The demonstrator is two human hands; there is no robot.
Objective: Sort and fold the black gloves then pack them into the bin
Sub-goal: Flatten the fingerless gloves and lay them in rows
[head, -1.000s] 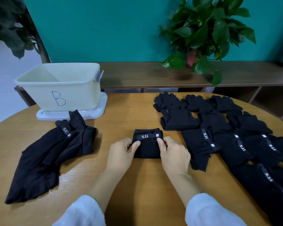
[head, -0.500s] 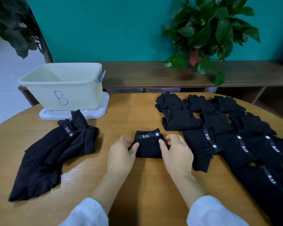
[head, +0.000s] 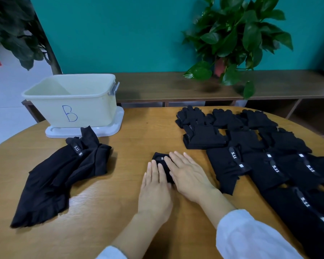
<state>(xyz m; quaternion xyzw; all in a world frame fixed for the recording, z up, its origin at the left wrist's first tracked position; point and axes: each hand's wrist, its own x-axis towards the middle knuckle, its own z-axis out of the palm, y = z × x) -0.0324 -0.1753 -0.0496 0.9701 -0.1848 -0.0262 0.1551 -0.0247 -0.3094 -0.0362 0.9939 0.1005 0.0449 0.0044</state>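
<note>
A small folded black glove (head: 160, 159) with a white 5.11 strap lies at the middle of the round wooden table (head: 142, 135). My left hand (head: 154, 191) and my right hand (head: 188, 173) lie flat on top of it with straight fingers, side by side, covering most of it. Several black gloves (head: 266, 161) are laid out in rows on the right. A loose heap of black gloves (head: 60, 172) lies on the left. The cream bin (head: 73, 100) marked B stands on its white lid (head: 118, 124) at the back left, with nothing visible in it.
A long wooden bench (head: 176, 86) with a potted plant (head: 236, 38) runs behind the table against the teal wall. Another plant (head: 17, 30) stands at the far left. Bare tabletop shows between the bin and the rows of gloves.
Both hands moved from gripping the folded glove's sides to lying flat on top of it. The camera came closer and tilted.
</note>
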